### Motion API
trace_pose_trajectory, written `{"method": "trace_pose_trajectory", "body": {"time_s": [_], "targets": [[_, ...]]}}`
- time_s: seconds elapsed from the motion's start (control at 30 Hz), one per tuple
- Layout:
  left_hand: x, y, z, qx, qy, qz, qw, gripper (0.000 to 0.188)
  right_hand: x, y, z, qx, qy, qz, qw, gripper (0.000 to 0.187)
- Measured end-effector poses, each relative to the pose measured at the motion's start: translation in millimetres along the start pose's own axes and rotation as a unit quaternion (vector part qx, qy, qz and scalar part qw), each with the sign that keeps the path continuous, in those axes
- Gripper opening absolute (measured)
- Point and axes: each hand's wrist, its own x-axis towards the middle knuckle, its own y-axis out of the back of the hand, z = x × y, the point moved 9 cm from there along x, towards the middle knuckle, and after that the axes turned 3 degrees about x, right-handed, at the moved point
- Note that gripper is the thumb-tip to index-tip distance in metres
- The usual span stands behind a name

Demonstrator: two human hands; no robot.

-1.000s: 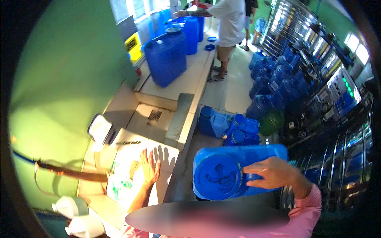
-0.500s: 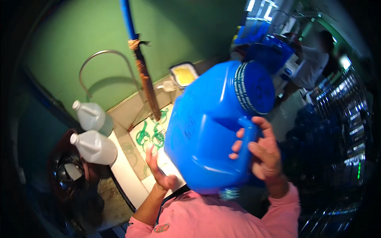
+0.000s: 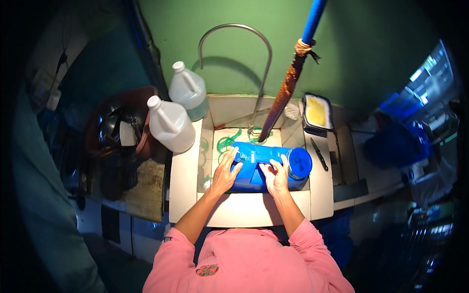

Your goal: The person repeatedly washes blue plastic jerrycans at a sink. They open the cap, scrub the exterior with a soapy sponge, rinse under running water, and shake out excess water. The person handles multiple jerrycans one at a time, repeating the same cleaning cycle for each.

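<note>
head view: half a second ago the jug (image 3: 262,152) was held up in the air by its handle; now it lies on its side in the sink (image 3: 254,207), cap (image 3: 300,163) toward three o'clock, spout (image 3: 239,156) toward nine, so the sink probably bears its weight and the hands mostly steady it. the left hand (image 3: 223,177) rests on the end by the spout, fingers spread rather than clenched; the right hand's (image 3: 276,178) grip is at the handle, but i cannot tell whether it is wrapped tight. a rusty pole (image 3: 285,100) slants down from one o'clock, its tip just behind the jug, crowding that side. green strips (image 3: 225,143) lie at ten, two bottles (image 3: 173,129) stand beyond them, a tray (image 3: 315,129) sits between one and two, and a knife (image 3: 319,155) lies near three.
</note>
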Motion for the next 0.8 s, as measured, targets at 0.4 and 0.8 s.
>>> {"method": "trace_pose_trajectory", "body": {"time_s": [0.4,0.8], "targets": [[-6,-52,-60,0.031,0.155,-0.136,0.978,0.051,17,-48,-42,-0.729,0.34,-0.415,0.425,0.047],[-9,-56,-83,0.058,0.348,0.011,0.936,0.052,38,-26,-27,-0.786,0.246,-0.37,0.43,0.044]]}}
